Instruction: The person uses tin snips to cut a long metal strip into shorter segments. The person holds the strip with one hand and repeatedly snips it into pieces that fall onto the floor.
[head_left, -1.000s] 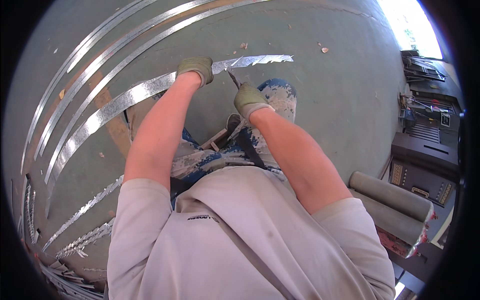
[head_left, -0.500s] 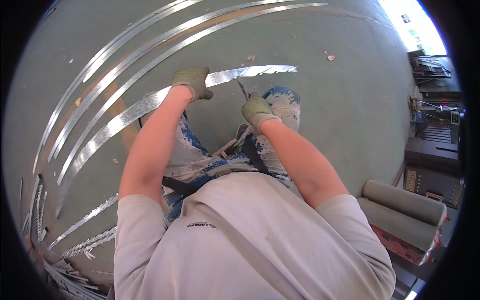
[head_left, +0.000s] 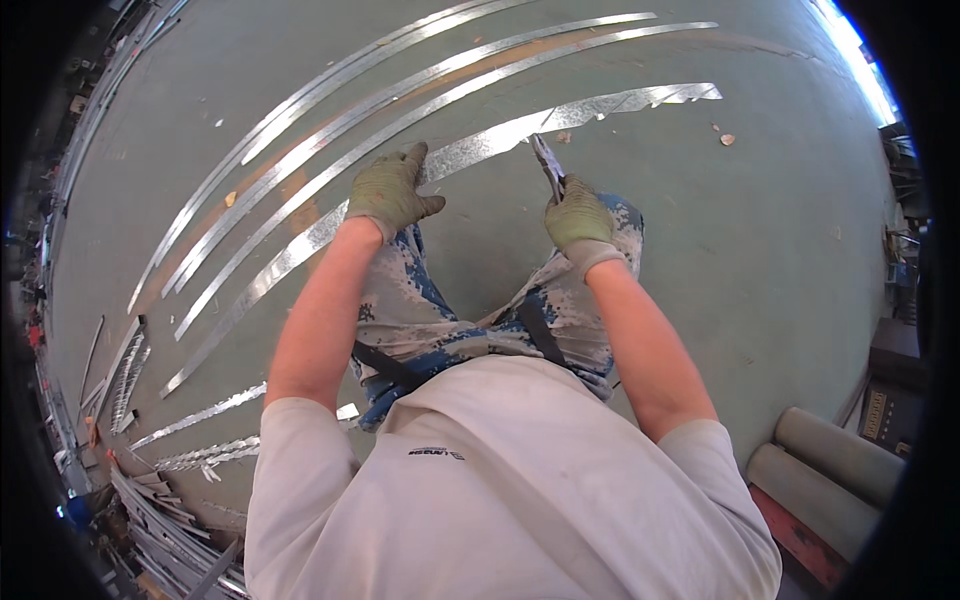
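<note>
Our green-gloved L hand (head_left: 388, 192) splayed over long silver metal strip (head_left: 480, 147), prob. steadying it; R hand (head_left: 578, 215) clenched round grey metal snips (head_left: 549, 167).

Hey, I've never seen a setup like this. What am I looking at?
No machine here: these are a person's own gloved hands. The picture comes from a wide fisheye camera worn on the head, looking down, so straight edges look bent. The left hand is at a shiny metal strip, thumb spread from the fingers; whether it presses down is hard to tell. The right hand grips a metal hand tool, its tip close to the strip's near edge. More strips lie on the floor beyond.
</note>
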